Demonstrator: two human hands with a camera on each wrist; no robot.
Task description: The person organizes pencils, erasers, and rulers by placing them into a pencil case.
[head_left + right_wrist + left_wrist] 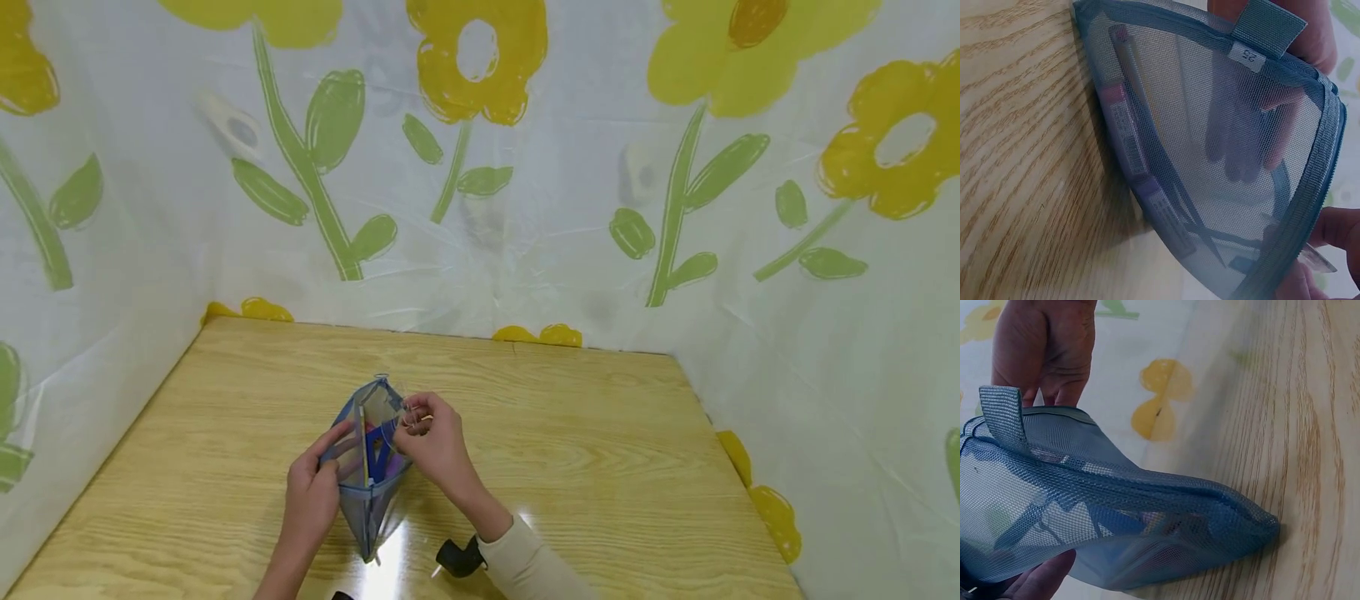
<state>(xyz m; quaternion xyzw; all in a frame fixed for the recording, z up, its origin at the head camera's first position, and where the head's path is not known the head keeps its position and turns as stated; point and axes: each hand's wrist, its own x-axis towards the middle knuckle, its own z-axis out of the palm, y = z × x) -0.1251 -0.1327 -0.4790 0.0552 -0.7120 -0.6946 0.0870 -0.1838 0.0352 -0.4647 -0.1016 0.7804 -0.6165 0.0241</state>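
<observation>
A blue mesh zip pouch stands on the wooden table with its top spread apart. Inside lie a blue set square, a pencil and, seen through the mesh in the right wrist view, a pink-and-purple eraser-like block. My left hand grips the pouch's left side, its fingers showing through the mesh. At the right rim of the opening, my right hand pinches a thin clear plastic piece with a pointed end. Its full shape cannot be told. A webbing tab sticks up from one pouch end.
Wood-grain table extends around the pouch. A white sheet printed with yellow flowers hangs at the back and both sides. A black wrist-camera piece sits by the right sleeve.
</observation>
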